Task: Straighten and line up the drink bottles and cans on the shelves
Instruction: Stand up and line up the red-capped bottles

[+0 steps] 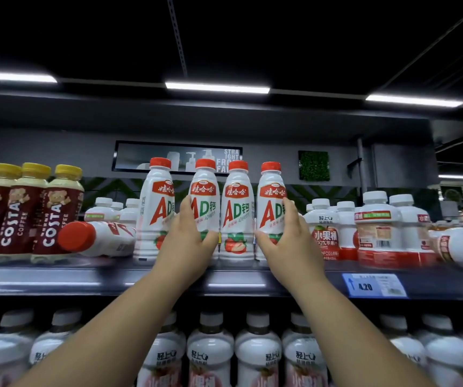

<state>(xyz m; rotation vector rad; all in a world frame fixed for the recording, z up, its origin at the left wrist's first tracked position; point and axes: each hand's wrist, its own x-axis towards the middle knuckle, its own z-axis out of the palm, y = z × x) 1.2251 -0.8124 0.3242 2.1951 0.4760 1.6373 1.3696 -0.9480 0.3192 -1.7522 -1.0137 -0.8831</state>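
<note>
Several white AD bottles with red caps stand upright on the upper shelf [168, 277]. My left hand [188, 241] grips the second AD bottle [206, 191] around its lower body. My right hand [286, 241] grips the fourth AD bottle [270, 196], the rightmost of the row. Between them stands the third AD bottle [235, 208], untouched, and the first AD bottle [157, 208] stands at the left. Another AD bottle [96, 238] lies on its side, red cap toward me, left of the row.
Costa coffee bottles [54, 208] with yellow caps stand at the left. White-capped apple juice bottles [378, 227] fill the right, and one bottle [459, 247] lies tipped at the far right. A blue price tag [374, 284] hangs on the shelf edge. More white bottles [210, 353] line the lower shelf.
</note>
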